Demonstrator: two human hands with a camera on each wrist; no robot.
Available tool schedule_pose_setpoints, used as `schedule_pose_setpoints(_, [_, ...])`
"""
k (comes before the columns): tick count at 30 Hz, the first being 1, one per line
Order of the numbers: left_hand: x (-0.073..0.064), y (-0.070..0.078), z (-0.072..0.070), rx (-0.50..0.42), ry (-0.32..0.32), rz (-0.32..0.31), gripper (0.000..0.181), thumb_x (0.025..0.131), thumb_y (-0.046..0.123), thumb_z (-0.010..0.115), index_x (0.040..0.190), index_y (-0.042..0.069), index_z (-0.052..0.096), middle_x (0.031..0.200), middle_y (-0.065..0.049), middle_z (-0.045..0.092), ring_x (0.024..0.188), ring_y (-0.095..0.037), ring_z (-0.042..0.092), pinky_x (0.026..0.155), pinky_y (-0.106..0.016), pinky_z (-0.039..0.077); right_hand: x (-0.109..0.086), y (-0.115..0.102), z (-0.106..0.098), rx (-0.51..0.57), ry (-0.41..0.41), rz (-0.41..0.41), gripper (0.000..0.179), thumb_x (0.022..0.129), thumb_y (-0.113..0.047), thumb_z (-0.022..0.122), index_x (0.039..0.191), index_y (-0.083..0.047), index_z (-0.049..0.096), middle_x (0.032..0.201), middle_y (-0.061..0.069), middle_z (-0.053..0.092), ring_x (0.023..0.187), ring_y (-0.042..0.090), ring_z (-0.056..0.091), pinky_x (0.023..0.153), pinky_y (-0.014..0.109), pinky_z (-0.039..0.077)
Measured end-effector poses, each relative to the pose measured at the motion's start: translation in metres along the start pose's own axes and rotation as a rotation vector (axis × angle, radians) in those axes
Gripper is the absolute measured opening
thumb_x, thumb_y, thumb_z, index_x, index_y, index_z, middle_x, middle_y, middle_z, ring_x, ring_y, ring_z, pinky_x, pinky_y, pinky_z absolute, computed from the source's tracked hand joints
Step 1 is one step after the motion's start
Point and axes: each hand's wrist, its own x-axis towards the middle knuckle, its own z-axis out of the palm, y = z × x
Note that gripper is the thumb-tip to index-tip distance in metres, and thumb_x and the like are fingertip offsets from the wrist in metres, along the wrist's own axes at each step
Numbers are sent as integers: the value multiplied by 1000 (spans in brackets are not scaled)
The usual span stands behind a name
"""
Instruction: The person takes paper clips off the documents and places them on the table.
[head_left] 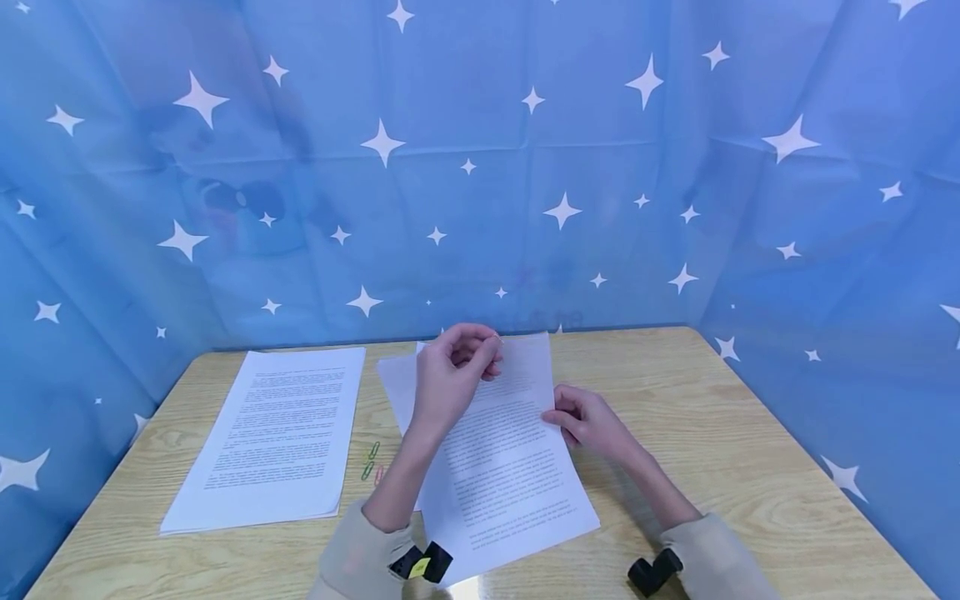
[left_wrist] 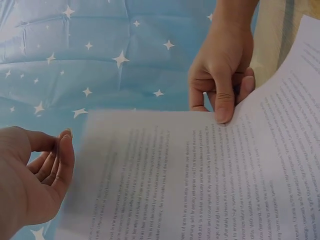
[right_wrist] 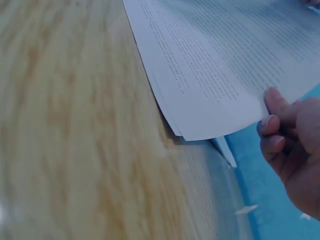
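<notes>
My right hand (head_left: 592,421) pinches the right edge of printed sheets (head_left: 517,467), thumb on top and fingers curled beneath. In the right wrist view, more than one layer shows at the corner of the sheets (right_wrist: 205,120). Over the far end of the pages is my left hand (head_left: 453,367), its thumb and index fingertips close together. The left wrist view shows that left hand (left_wrist: 37,175) beside the sheets' blurred edge; I cannot tell whether something small is between its fingertips. Another white sheet (head_left: 395,382) sticks out beneath on the left.
A neat stack of printed paper (head_left: 281,433) lies on the left of the wooden table (head_left: 675,400). Between the stacks are green paper clips (head_left: 371,460) and a pink paper clip (head_left: 378,475). A blue star-patterned curtain (head_left: 480,208) hangs behind and along the sides.
</notes>
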Motion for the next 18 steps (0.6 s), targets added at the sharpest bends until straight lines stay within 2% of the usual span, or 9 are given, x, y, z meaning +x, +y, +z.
schedule_pose_setpoints(4, [0, 6, -3, 8, 31, 27, 7, 96, 6, 70, 100, 1, 71, 85, -17, 70, 69, -22, 68, 67, -34, 60, -1, 0, 0, -1, -3, 3, 20, 100, -9, 63, 83, -6, 53, 56, 14, 48, 45, 36, 45, 43, 22, 33])
schedule_pose_setpoints(11, [-3, 11, -12, 52, 42, 1, 6, 94, 6, 71, 99, 2, 72, 92, -25, 69, 77, -31, 68, 70, -29, 58, -2, -4, -2, -16, 0, 28, 16, 102, -12, 61, 87, -11, 57, 57, 17, 48, 48, 43, 46, 43, 22, 34])
schedule_pose_setpoints(18, [-10, 11, -24, 77, 18, -19, 6, 94, 3, 70, 99, 1, 71, 91, -19, 70, 78, -37, 68, 71, -29, 59, -2, -2, -6, -27, 35, -5, 10, 101, -12, 62, 92, -11, 60, 55, 1, 47, 47, 39, 46, 43, 24, 35])
